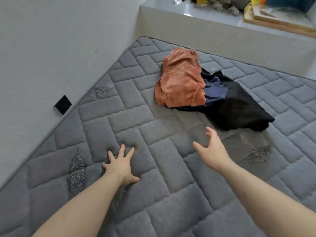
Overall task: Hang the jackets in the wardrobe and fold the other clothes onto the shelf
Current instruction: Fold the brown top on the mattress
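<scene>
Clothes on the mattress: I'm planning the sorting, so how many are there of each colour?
Orange garment: 1
Navy blue garment: 1
Black garment: 1
Total: 3, piled together and overlapping on the grey mattress; anything hidden beneath cannot be told.

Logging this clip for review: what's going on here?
A person leans over a grey quilted mattress. The left hand presses flat on it with fingers spread; the right hand hovers open, holding nothing. Ahead lies an untouched heap: a rust-orange velvety garment atop a navy satin garment and a black garment.
</scene>
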{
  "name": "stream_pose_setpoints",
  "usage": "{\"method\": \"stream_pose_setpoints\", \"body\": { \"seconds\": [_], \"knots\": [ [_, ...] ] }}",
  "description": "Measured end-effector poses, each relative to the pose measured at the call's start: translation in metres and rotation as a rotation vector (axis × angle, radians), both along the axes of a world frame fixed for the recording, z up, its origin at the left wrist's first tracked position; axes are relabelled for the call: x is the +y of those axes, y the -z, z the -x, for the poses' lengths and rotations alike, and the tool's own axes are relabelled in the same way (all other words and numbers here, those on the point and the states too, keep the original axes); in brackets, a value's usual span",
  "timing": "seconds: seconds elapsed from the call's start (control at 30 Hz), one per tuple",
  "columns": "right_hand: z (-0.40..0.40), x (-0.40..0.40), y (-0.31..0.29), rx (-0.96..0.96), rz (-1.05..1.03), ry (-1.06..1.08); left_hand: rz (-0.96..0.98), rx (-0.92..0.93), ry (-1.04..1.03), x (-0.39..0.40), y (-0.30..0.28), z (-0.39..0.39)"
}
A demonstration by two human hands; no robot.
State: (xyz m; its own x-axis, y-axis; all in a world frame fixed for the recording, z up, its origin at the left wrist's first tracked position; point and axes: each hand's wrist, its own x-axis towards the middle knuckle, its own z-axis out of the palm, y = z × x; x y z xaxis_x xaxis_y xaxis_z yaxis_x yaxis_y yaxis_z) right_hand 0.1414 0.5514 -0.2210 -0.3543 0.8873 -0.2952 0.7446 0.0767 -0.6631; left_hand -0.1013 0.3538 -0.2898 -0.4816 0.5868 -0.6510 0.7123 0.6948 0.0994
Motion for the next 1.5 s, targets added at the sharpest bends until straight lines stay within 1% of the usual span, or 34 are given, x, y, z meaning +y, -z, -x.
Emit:
{"method": "stream_pose_setpoints", "body": {
  "seconds": [0.1,0.37,0.5,0.57,0.6,0.67,0.7,0.77,0.83,0.93,1.0,1.07,1.1,1.13,1.17,1.23,1.27,1.37,1.5],
  "knots": [
    [0.040,0.041,0.010,0.028,-0.046,0.072,-0.006,-0.005,0.003,-0.003,0.009,0.001],
    [0.142,0.127,0.025,0.123,-0.079,0.232,0.032,0.050,-0.003,0.011,0.017,0.003],
    [0.170,0.158,0.032,0.042,0.011,0.409,0.019,0.046,-0.006,0.011,0.023,0.004],
    [0.175,0.161,0.032,0.009,-0.006,0.426,0.010,0.052,0.000,0.010,0.026,0.006],
    [0.178,0.157,0.029,0.027,-0.038,0.400,0.002,0.057,0.004,0.011,0.026,0.007],
    [0.179,0.137,0.020,0.075,-0.115,0.314,0.004,0.051,0.004,0.010,0.025,0.006],
    [0.179,0.122,0.015,0.133,-0.149,0.264,0.003,0.052,0.006,0.009,0.024,0.006],
    [0.173,0.082,0.007,0.238,-0.171,0.156,-0.006,0.055,0.001,0.007,0.024,0.007],
    [0.152,0.034,0.002,0.251,-0.155,0.045,-0.028,0.039,-0.014,0.008,0.024,0.008],
    [0.099,-0.034,0.014,0.168,-0.044,-0.011,-0.037,-0.012,-0.036,0.005,0.015,0.009],
    [0.058,-0.079,0.022,0.099,0.047,0.024,-0.077,-0.050,-0.051,-0.005,0.007,0.008],
    [0.021,-0.122,0.021,0.090,0.133,0.056,-0.122,-0.102,-0.073,-0.027,-0.001,0.007],
    [0.005,-0.143,0.016,0.110,0.188,0.060,-0.171,-0.163,-0.122,-0.041,-0.006,0.006],
    [-0.007,-0.163,0.009,0.133,0.244,0.058,-0.274,-0.261,-0.197,-0.057,-0.014,0.004],
    [-0.017,-0.182,-0.003,0.157,0.301,0.051,-0.406,-0.381,-0.263,-0.073,-0.027,-0.001],
    [-0.033,-0.216,-0.035,0.236,0.392,0.045,-0.610,-0.532,-0.282,-0.106,-0.059,-0.014],
    [-0.040,-0.230,-0.054,0.287,0.416,0.057,-0.638,-0.548,-0.274,-0.120,-0.078,-0.021],
    [-0.059,-0.264,-0.127,0.410,0.456,0.102,-0.619,-0.521,-0.278,-0.160,-0.143,-0.045],
    [-0.084,-0.301,-0.227,0.450,0.411,0.174,-0.610,-0.544,-0.267,-0.202,-0.239,-0.074]
  ]
}}
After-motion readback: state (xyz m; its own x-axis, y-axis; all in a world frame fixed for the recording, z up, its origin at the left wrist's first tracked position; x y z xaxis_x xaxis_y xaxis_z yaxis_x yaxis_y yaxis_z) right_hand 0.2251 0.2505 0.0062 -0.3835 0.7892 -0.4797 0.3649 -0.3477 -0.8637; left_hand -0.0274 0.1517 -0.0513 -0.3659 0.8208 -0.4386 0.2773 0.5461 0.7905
